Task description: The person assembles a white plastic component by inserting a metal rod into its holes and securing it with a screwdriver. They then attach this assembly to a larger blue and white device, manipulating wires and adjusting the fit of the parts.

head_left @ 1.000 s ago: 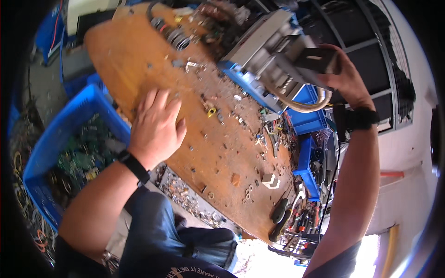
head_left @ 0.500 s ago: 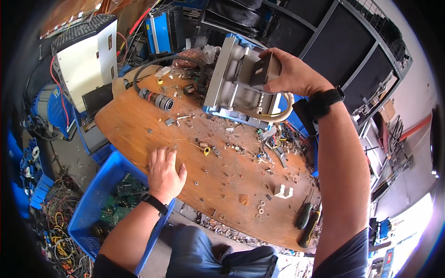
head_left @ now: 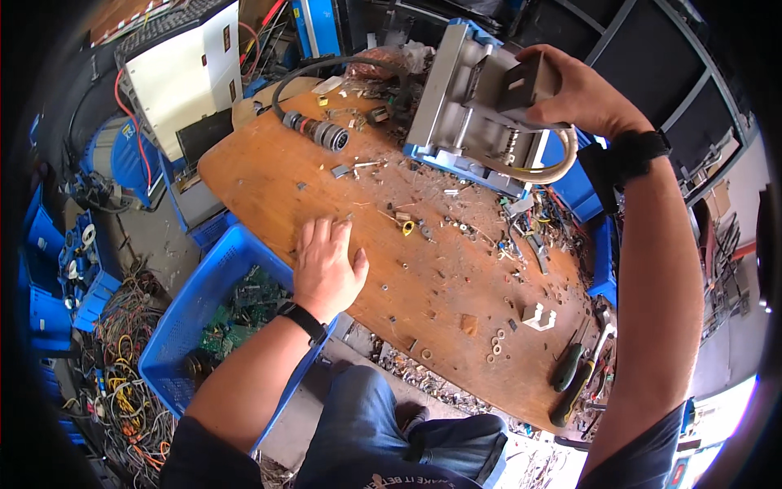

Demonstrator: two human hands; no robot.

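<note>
My right hand [head_left: 582, 91] is closed round a dark boxy block [head_left: 529, 84] on the upper side of a grey metal unit [head_left: 434, 98] with blue ends. The unit lies at the far side of the wooden table [head_left: 252, 171]. A thick pale hose [head_left: 562, 167] loops from its near right side, and a coil spring [head_left: 511, 147] shows beside it. Flat on the table's near left edge, fingers stretched out, rests my left hand [head_left: 330, 261], which holds nothing. A dark cable ending in a round metal connector [head_left: 318, 132] lies left of the unit.
Screws, washers and scraps litter the tabletop. Two screwdrivers, one with a green handle [head_left: 568, 368], and an adjustable wrench [head_left: 604, 330] lie at the near right. A white bracket [head_left: 538, 316] is close by. Below my left arm stands a blue basket [head_left: 167, 350] of circuit boards; tangled wires [head_left: 130, 350] cover the floor.
The whole view has shifted, so the scene sits farther right. My right hand stays on the block and my left hand stays flat on the table.
</note>
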